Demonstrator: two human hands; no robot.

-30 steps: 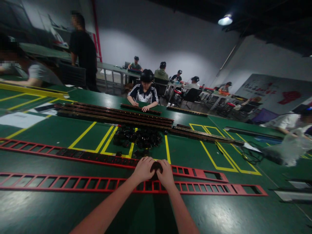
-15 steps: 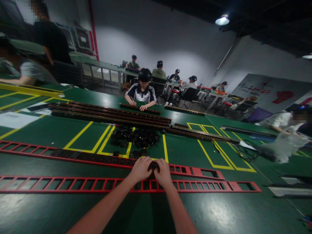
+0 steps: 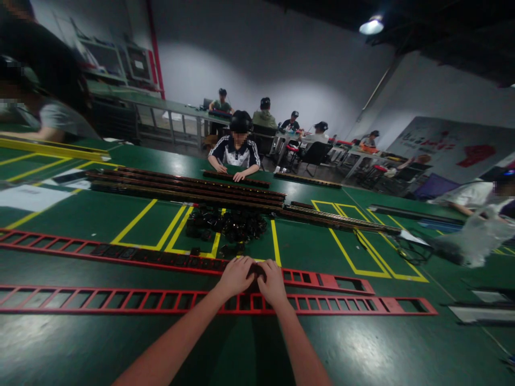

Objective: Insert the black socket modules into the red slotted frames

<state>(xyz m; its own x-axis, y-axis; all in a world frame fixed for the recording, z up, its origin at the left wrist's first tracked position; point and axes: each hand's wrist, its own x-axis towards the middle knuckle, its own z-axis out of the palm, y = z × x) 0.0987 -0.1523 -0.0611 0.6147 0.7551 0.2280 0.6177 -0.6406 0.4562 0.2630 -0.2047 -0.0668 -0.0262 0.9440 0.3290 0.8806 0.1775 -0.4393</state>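
My left hand (image 3: pixel 238 275) and my right hand (image 3: pixel 272 281) meet over the farther of two long red slotted frames (image 3: pixel 328 280). Between their curled fingers is a small black piece (image 3: pixel 256 271), mostly covered, so I cannot make out its shape or whether it sits in a slot. To the left of my hands, several slots of that frame hold flat black pieces (image 3: pixel 127 252). The nearer red frame (image 3: pixel 384 304) lies under my wrists, its visible slots showing green table. Beyond my hands spreads a loose heap of small black parts (image 3: pixel 245 225).
Long dark rails (image 3: pixel 189 187) lie bundled across the green table (image 3: pixel 362 343), behind the heap. A person (image 3: pixel 237 150) handles a dark strip opposite. At right are a clear plastic bag (image 3: pixel 475 236) and more rails; at left, white paper (image 3: pixel 36 198).
Both hands keep their grip over the farther red frame, with little finger movement. The whole view shifts slightly. At far left, a standing person in black bends leftward.
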